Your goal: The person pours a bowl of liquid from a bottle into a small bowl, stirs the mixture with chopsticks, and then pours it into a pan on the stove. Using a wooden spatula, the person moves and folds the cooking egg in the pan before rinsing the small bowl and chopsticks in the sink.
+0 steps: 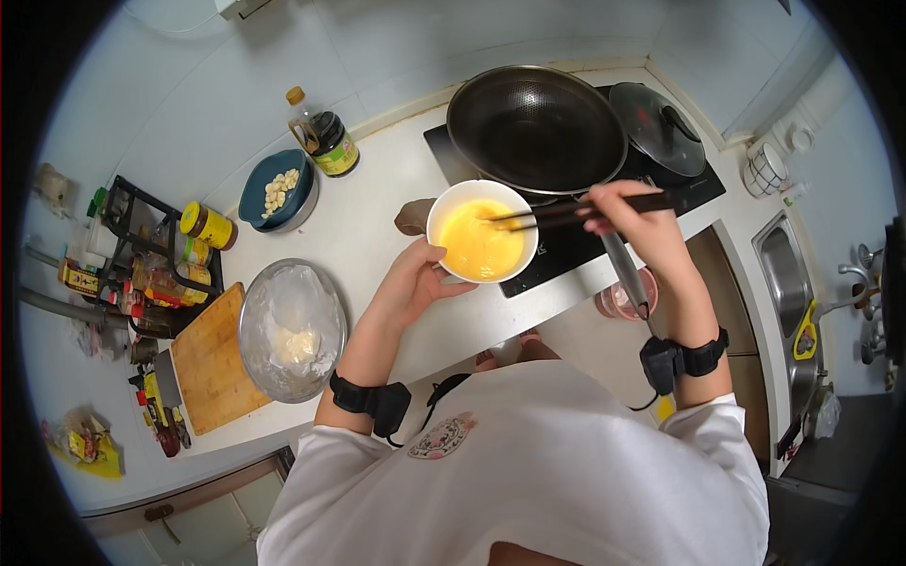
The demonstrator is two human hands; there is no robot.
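My left hand (417, 279) grips a white bowl (433, 233) by its near left rim, with the thumb on the edge. Yellow beaten egg (478, 247) fills the lower part of the bowl. In my right hand (633, 219) is a pair of dark chopsticks (552, 214), their blurred tips dipped in the egg. Behind the bowl, a dark wok (538, 134) sits on the black cooktop (690, 194); its handle (623, 272) points towards me beneath my right hand. A brown object (414, 216), partly hidden by the bowl, lies on the counter.
A metal bowl with white powder (294, 329) overlaps a wooden cutting board (212, 361) at left. Beyond are a blue basket with pale cloves (276, 191), a dark sauce bottle (325, 138) and a jar rack (152, 247). A glass lid (658, 131) lies right of the wok; a sink (786, 276) is farther right.
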